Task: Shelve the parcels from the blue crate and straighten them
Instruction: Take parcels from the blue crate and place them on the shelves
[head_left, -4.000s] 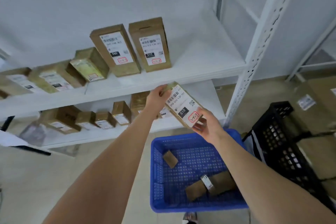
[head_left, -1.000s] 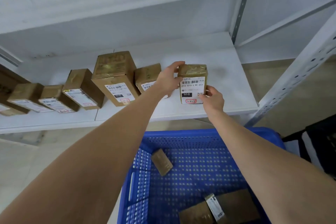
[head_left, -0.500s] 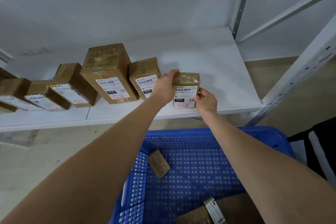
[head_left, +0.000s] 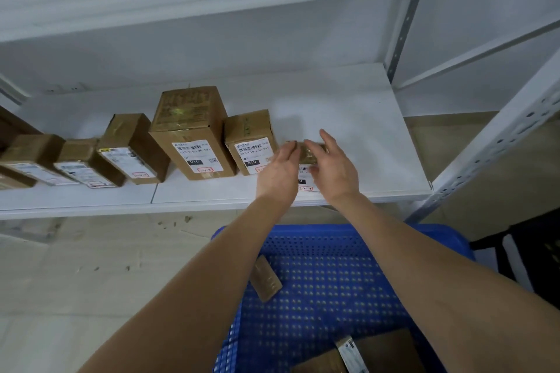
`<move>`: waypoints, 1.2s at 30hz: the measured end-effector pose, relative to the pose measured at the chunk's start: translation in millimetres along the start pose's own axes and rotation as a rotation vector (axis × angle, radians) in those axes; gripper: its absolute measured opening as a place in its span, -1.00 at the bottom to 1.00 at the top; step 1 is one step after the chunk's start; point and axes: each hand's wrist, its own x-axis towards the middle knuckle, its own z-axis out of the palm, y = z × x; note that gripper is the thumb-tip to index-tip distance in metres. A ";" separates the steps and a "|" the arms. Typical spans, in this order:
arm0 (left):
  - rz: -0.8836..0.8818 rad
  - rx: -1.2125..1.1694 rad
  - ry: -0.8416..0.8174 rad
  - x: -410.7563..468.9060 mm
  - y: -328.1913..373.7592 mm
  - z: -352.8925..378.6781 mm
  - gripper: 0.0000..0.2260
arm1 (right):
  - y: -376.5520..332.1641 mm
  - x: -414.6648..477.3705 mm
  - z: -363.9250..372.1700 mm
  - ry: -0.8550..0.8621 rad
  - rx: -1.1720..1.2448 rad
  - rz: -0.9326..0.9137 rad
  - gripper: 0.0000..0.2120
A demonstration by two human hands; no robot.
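Parcel (head_left: pixel 309 152) stands on shelf (head_left: pixel 378 130), just right of last box (head_left: pixel 250 142). My right hand (head_left: pixel 333 168) rests on it, fingers straight. Left hand (head_left: pixel 277 171) is at its left edge; can't tell if it's pinching. I'd square it with the box, label front. More left in crate (head_left: pixel 333 232).

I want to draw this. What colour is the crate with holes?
The crate is blue; the head view shows it best.

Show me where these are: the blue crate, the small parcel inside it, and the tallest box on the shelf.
blue crate (head_left: pixel 433 232): head view, far rim.
small parcel (head_left: pixel 266 280): head view, top face.
tallest box (head_left: pixel 195 154): head view, front label.
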 end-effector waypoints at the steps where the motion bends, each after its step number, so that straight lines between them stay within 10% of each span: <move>1: 0.010 0.002 -0.002 -3.2 -0.5 1.8 -0.39 | -0.4 0.9 0.9 -0.017 0.003 0.012 -0.46; 27: 0.038 0.015 -0.012 35.6 -8.9 15.3 -0.37 | 2.9 41.0 12.1 0.053 0.038 0.065 -0.50; 36: -0.003 0.072 -0.130 25.1 -6.0 -3.5 -0.28 | -0.1 25.0 0.0 -0.095 -0.030 0.187 -0.15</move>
